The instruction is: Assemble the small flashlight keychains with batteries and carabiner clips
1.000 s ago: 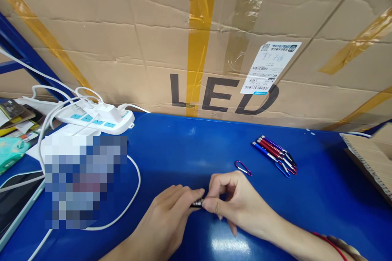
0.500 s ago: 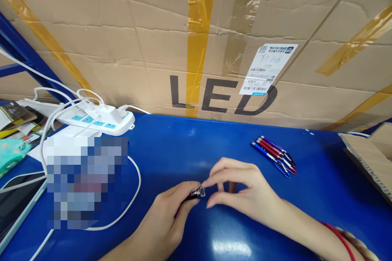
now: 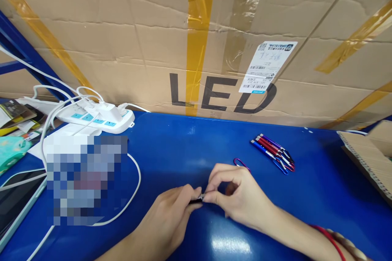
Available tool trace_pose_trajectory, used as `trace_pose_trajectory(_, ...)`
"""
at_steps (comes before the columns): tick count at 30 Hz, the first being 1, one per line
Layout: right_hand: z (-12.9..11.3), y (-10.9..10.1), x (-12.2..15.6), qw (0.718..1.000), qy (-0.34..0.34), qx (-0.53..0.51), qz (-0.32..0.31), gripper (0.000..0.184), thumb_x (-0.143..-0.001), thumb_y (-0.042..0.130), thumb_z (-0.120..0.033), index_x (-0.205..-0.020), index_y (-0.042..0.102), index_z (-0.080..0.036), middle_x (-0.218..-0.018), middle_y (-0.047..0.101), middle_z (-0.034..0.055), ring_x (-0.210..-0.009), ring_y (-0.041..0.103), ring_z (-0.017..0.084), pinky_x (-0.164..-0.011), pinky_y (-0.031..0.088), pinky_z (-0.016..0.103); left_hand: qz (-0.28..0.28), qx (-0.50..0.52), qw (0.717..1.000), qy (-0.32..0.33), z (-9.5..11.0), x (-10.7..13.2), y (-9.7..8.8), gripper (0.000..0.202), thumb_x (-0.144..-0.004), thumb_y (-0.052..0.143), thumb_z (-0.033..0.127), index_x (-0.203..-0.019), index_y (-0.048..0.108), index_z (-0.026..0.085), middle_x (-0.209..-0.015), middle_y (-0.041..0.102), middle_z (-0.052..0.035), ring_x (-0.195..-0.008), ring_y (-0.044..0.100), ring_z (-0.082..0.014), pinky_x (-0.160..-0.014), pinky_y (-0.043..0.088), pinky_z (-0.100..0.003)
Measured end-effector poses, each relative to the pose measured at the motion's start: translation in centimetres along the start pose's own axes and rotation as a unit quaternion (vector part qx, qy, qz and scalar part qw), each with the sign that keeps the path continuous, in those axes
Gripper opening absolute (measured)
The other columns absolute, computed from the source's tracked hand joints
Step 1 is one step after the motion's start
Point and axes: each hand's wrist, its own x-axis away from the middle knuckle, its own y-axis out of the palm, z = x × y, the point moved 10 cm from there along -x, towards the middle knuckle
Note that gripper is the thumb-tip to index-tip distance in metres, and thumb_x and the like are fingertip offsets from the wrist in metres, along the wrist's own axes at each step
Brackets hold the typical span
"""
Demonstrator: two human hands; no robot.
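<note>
My left hand is closed around a small black tube-like piece with a silvery end, lying between thumb and fingers. At that end my right hand is pinched, thumb and fingertips touching it; whatever small part they grip is hidden. A magenta carabiner shows just beyond the right knuckles, and I cannot tell if it is held in the palm or lies on the table. Farther right lie several slim metal keychain tubes in blue, red and purple, side by side, with carabiners at their near ends.
The blue table meets a large cardboard box marked LED at the back. On the left are a white power strip with cables, a tablet-like device and a teal packet. An open carton stands at right.
My right hand has closed from spread fingers to a pinch at the tube's silvery end. The magenta carabiner has come into sight behind it. My left hand keeps its hold.
</note>
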Motion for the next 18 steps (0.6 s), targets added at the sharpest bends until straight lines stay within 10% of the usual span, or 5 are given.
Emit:
trace_pose_trajectory(4, 4.2, 3.0, 1.1, 0.953, 0.224, -0.196, -0.06, 0.038, -0.058, 0.076, -0.045, -0.059, 0.058, -0.012, -0.047, 0.05, -0.0038, -0.035, 0.042, 0.004, -0.026, 0.036, 0.012, 0.023, -0.091, 0.994, 0.061, 0.8, -0.1, -0.5, 0.021, -0.089, 0.034, 0.005, -0.095, 0.049, 0.018, -0.07, 0.061, -0.001, -0.059, 0.058, -0.0153, -0.059, 0.047, -0.026)
trace_pose_trajectory(8, 4.5, 3.2, 1.2, 0.942, 0.242, -0.221, -0.075, 0.04, -0.058, 0.076, -0.047, -0.059, 0.056, -0.012, -0.045, 0.048, -0.005, -0.035, 0.041, 0.003, -0.026, 0.037, 0.011, -0.011, 0.005, 1.0, 0.0, -0.3, -0.6, -0.4, 0.025, -0.088, 0.036, 0.004, -0.1, 0.05, 0.019, -0.083, 0.065, -0.002, -0.071, 0.061, -0.0147, -0.066, 0.048, -0.023)
trace_pose_trajectory(13, 1.1, -0.7, -0.5, 0.999, 0.028, 0.01, 0.025, 0.029, -0.064, 0.075, -0.038, -0.075, 0.067, -0.013, -0.065, 0.056, 0.0004, -0.045, 0.051, 0.006, -0.031, 0.042, 0.013, -0.034, 0.147, 0.978, -0.141, -2.6, -0.7, 0.1, 0.016, -0.091, 0.037, 0.012, -0.089, 0.051, 0.02, -0.08, 0.061, 0.0019, -0.071, 0.058, -0.0097, -0.066, 0.043, -0.016)
trace_pose_trajectory(18, -4.0, -1.0, 0.8, 0.951, -0.256, 0.17, 0.041, 0.013, -0.077, 0.067, -0.025, -0.087, 0.069, -0.016, -0.081, 0.062, 0.0037, -0.064, 0.058, 0.008, -0.056, 0.049, 0.017, -0.038, 0.176, 0.968, -0.174, -3.0, -0.6, 0.2, 0.016, -0.091, 0.039, 0.015, -0.087, 0.053, 0.021, -0.073, 0.056, 0.0049, -0.063, 0.052, -0.0078, -0.061, 0.04, -0.014)
